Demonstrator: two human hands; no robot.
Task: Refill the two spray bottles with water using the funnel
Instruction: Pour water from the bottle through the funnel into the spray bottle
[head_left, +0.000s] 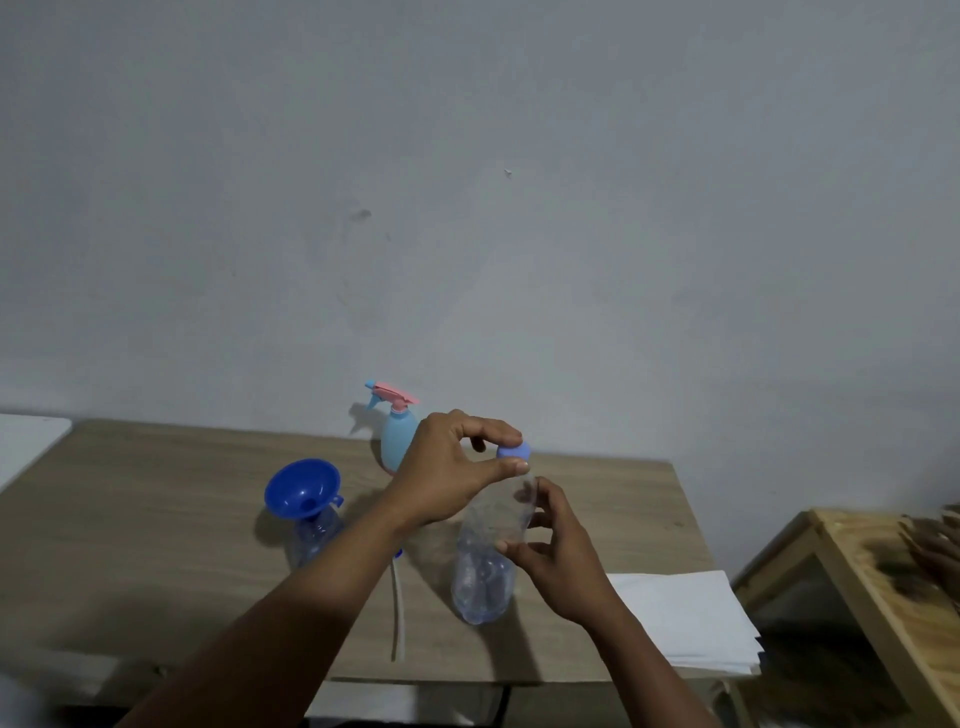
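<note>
Left grip (447, 475) on cap (513, 451); bottle (488, 561) upright

On the bench (156, 519), the funnel (303, 488) sits in a bottle (317, 538) left of the water bottle (485, 566); a spray bottle (397, 441) stands behind.

Matt wood grain is seen on the table (156, 519). Clear glossy plastic is shown by the water bottle (483, 582), smooth blue plastic by its cap (514, 451) and the funnel (301, 488).
</note>
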